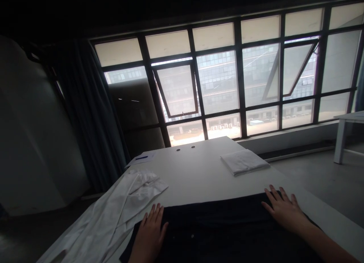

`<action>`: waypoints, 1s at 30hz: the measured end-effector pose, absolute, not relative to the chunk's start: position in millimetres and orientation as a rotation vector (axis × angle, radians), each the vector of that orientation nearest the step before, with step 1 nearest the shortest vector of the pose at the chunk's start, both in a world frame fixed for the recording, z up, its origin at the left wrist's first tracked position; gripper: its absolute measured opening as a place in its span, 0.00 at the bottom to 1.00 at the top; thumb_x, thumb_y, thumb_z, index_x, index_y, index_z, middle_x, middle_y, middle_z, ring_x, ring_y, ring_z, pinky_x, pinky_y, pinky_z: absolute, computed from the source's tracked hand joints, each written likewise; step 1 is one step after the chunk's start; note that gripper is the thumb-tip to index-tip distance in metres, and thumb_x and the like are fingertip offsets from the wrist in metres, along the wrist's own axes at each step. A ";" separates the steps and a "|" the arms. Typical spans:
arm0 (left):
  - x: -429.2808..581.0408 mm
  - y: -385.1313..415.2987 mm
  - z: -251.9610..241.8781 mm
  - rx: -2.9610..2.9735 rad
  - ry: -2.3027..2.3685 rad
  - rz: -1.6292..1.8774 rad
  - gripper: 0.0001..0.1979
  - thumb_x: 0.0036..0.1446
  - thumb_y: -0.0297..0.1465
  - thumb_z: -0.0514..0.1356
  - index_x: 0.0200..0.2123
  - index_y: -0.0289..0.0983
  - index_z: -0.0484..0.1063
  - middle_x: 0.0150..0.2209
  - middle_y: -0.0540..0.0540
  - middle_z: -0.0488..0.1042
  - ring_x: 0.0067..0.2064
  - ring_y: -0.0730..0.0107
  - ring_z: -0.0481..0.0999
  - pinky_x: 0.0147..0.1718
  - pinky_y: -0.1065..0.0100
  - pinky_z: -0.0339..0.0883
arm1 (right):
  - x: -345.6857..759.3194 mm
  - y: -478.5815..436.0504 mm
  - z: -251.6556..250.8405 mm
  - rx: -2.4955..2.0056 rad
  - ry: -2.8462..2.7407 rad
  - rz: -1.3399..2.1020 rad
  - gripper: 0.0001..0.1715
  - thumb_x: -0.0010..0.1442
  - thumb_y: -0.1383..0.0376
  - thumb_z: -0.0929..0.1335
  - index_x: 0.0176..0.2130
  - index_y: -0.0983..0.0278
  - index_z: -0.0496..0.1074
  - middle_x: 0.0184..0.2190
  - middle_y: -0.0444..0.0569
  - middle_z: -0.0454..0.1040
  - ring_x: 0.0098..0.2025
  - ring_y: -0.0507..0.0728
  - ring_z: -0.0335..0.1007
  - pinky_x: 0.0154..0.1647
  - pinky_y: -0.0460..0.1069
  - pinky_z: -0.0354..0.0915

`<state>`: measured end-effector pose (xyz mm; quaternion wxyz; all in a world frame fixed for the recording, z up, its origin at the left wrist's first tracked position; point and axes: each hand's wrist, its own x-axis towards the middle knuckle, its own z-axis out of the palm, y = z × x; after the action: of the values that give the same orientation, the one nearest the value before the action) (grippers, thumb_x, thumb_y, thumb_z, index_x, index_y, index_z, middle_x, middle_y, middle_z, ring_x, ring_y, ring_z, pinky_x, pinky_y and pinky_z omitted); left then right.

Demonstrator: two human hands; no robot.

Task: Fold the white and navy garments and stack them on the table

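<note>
Dark fabric (216,227) lies on the worktop (196,172), left hand (150,229) and right hand (284,210) flat and well apart on its far edge, beside a crumpled white garment (119,206).

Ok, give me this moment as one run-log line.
left hand: flat on dark cloth | right hand: on its far edge | beside: crumpled white garment | beyond: folded white cloth

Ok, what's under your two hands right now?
The left hand and right hand rest on a dark cloth spread on the white table; whatever lies beneath the cloth is covered.
</note>
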<state>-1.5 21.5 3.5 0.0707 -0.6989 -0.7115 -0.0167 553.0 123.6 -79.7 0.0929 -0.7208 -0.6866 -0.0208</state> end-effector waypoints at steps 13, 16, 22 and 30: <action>80.7 21.7 -39.9 -2.916 -1.441 -0.147 0.44 0.64 0.58 0.54 0.73 0.50 0.36 0.73 0.47 0.43 0.72 0.45 0.50 0.67 0.42 0.54 | 489.2 85.6 -58.1 -1.505 -2.447 0.350 0.38 0.67 0.39 0.58 0.71 0.44 0.51 0.74 0.43 0.47 0.74 0.69 0.39 0.72 0.71 0.37; 70.9 19.3 -32.6 -2.883 -1.538 -0.132 0.41 0.65 0.58 0.51 0.73 0.52 0.38 0.73 0.50 0.42 0.72 0.46 0.49 0.68 0.42 0.52 | 521.1 98.1 -66.6 -1.677 -2.379 0.346 0.43 0.63 0.36 0.59 0.70 0.45 0.53 0.74 0.43 0.46 0.74 0.72 0.36 0.71 0.75 0.34; 70.9 15.3 -31.8 -2.860 -1.623 -0.088 0.39 0.65 0.59 0.50 0.72 0.56 0.38 0.73 0.52 0.40 0.73 0.43 0.46 0.68 0.37 0.48 | 603.4 119.0 -85.4 -2.185 -2.140 0.253 0.50 0.55 0.34 0.62 0.69 0.49 0.59 0.74 0.49 0.45 0.73 0.81 0.35 0.64 0.84 0.33; 76.9 12.4 -28.3 -2.719 -1.856 -0.041 0.40 0.61 0.63 0.50 0.71 0.61 0.40 0.73 0.52 0.39 0.72 0.29 0.40 0.61 0.19 0.36 | 559.9 97.7 -65.6 -2.048 -2.062 -0.125 0.44 0.62 0.42 0.61 0.72 0.49 0.51 0.75 0.49 0.39 0.74 0.80 0.31 0.64 0.84 0.35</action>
<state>76.9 12.4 -28.3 -0.0752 -0.8235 -0.5622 -0.0125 559.9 97.7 -65.6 0.1161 -0.6992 -0.7041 -0.0425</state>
